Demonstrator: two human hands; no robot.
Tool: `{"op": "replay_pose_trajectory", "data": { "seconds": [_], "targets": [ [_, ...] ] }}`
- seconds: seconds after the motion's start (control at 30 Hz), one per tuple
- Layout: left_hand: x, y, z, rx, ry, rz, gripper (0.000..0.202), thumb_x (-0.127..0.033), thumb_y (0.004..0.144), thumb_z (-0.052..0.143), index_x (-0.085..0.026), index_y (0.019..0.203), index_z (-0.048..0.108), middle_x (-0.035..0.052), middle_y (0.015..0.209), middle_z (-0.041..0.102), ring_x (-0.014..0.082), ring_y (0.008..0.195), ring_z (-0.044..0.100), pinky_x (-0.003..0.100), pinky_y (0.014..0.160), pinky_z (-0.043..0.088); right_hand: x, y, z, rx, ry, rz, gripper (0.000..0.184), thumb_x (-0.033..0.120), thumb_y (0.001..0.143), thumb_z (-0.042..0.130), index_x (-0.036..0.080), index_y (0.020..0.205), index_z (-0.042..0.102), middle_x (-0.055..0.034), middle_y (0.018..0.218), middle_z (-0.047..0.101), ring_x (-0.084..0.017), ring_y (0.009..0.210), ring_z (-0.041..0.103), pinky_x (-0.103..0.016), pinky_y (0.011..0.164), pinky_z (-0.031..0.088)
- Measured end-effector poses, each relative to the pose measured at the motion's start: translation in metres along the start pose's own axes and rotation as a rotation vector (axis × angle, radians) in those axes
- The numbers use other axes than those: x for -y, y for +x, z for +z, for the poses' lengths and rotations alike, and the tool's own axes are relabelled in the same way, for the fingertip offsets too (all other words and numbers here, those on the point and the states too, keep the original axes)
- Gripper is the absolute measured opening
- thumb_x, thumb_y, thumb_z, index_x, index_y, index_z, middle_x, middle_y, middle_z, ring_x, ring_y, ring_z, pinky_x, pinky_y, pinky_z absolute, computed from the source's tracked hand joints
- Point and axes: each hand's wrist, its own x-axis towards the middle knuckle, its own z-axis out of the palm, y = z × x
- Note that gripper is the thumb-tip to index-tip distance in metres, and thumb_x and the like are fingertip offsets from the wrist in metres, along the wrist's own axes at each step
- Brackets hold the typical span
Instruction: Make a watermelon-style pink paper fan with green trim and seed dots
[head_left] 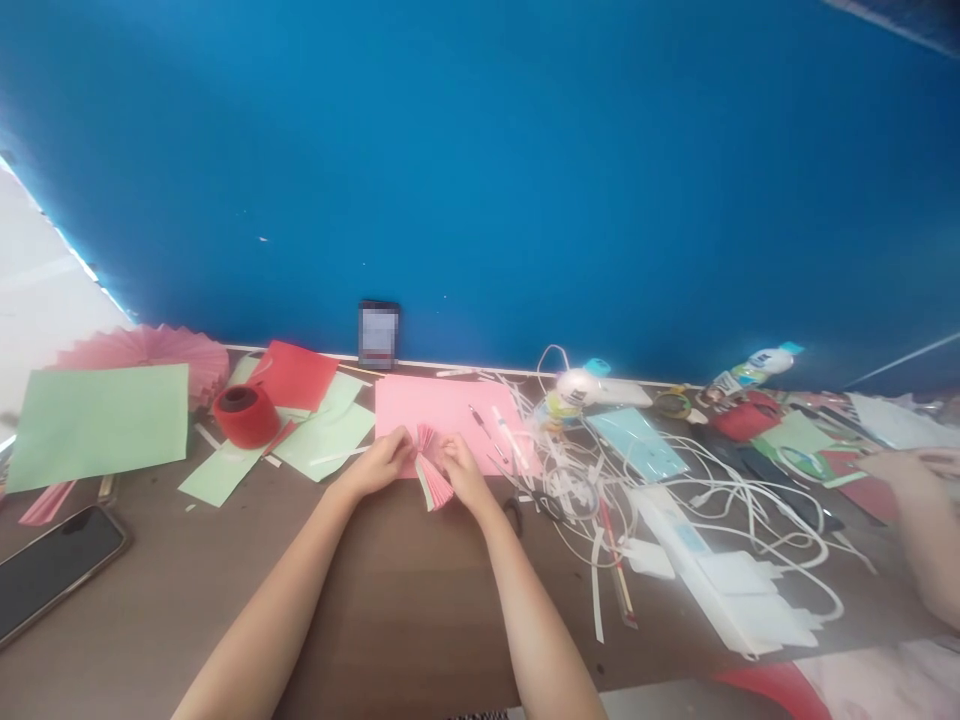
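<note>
Between my two hands is a strip of pleated pink paper [433,483], pinched in at its middle and fanned out at both ends. My left hand [386,460] has its fingers closed at the upper left side of the folds. On the other side, my right hand [463,470] pinches close to the narrow middle; its fingertips are partly blurred. Beneath and behind them lies a flat sheet of pink paper [431,400], with a pen [484,425] and a white marker-like stick [510,432] on its right part.
At left are green paper [105,420], a pink paper fan [150,350], a red tape roll [247,415] and a phone [56,570]. Another phone [379,335] leans on the blue wall. Right: tangled white cables [570,490], a power strip [694,560], a bottle [754,372], another person's hand [911,475].
</note>
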Motion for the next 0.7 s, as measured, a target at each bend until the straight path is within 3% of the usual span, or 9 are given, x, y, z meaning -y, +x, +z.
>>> {"op": "replay_pose_trajectory", "data": {
  "seconds": [0.13, 0.3, 0.57, 0.7],
  "targets": [
    [-0.004, 0.000, 0.003, 0.021, -0.036, -0.024, 0.017, -0.032, 0.086, 0.032, -0.021, 0.075, 0.038, -0.0033, 0.068, 0.046, 0.0125, 0.061, 0.043, 0.026, 0.060, 0.036, 0.000, 0.000, -0.004, -0.038, -0.137, -0.026, 0.016, 0.016, 0.073, 0.037, 0.020, 0.081, 0.050, 0.0023, 0.072, 0.051, -0.013, 0.065, 0.048, -0.025, 0.062, 0.038],
    [-0.006, 0.000, 0.004, 0.028, -0.038, -0.019, 0.019, -0.033, 0.086, 0.033, -0.020, 0.074, 0.039, -0.0027, 0.069, 0.047, 0.0128, 0.062, 0.044, 0.026, 0.060, 0.037, 0.004, -0.001, -0.006, 0.033, -0.203, -0.085, 0.022, 0.015, 0.072, 0.037, 0.018, 0.078, 0.057, -0.0009, 0.075, 0.058, -0.015, 0.072, 0.053, -0.028, 0.069, 0.041],
    [-0.008, 0.005, 0.009, -0.170, -0.097, 0.041, 0.016, -0.031, 0.084, 0.040, -0.019, 0.079, 0.049, 0.0019, 0.080, 0.054, 0.0145, 0.073, 0.052, 0.027, 0.065, 0.043, 0.008, -0.003, -0.001, 0.004, -0.209, -0.076, 0.015, 0.018, 0.075, 0.038, 0.019, 0.071, 0.052, 0.0021, 0.064, 0.051, -0.013, 0.061, 0.049, -0.026, 0.061, 0.040],
    [-0.012, 0.004, 0.013, -0.242, -0.149, 0.041, 0.016, -0.032, 0.082, 0.044, -0.019, 0.079, 0.053, 0.0026, 0.082, 0.056, 0.0148, 0.076, 0.054, 0.026, 0.065, 0.044, 0.015, -0.004, 0.005, 0.014, -0.129, -0.086, 0.016, 0.028, 0.078, 0.043, 0.018, 0.069, 0.052, 0.0014, 0.066, 0.051, -0.013, 0.063, 0.049, -0.025, 0.061, 0.040]
  ]
}}
